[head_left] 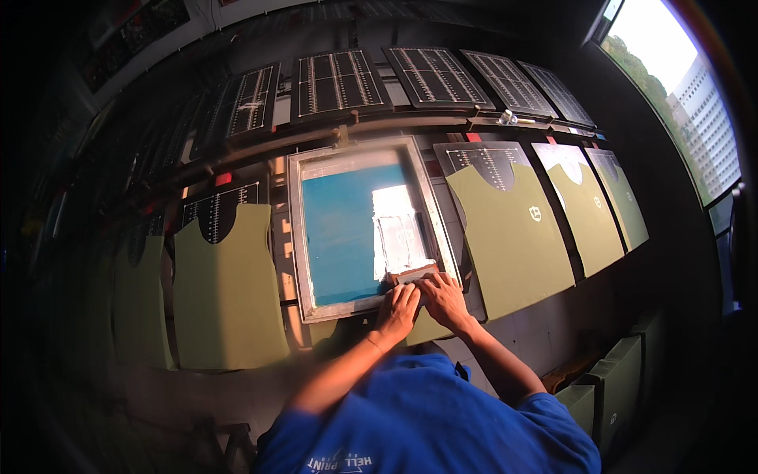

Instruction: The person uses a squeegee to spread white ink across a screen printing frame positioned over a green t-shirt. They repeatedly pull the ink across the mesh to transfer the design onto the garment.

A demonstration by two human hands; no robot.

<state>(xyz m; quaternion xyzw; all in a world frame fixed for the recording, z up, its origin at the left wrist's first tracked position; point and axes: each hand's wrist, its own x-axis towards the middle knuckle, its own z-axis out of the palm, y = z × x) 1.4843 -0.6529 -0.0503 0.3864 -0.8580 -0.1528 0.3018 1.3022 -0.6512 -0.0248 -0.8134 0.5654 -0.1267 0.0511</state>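
Observation:
Before me lies a screen-printing frame [295,229] with a pale rim and blue mesh [339,217]. White ink [399,241] covers the right part of the mesh, brightly lit by the sun. At the near right corner of the mesh, both hands grip a squeegee [412,274] with a reddish-brown edge. My left hand [399,306] is closed on its left part and my right hand [444,299] on its right part. The fingers hide much of the squeegee. Green fabric [426,328] shows beneath the frame's near edge.
Green shirt panels [229,292] lie on black boards left of the frame. Panels to the right [517,237] bear small white emblems. Behind a long rail [260,142] stand several marked black boards [335,83]. More green panels [616,387] hang at the lower right, below a window [679,87].

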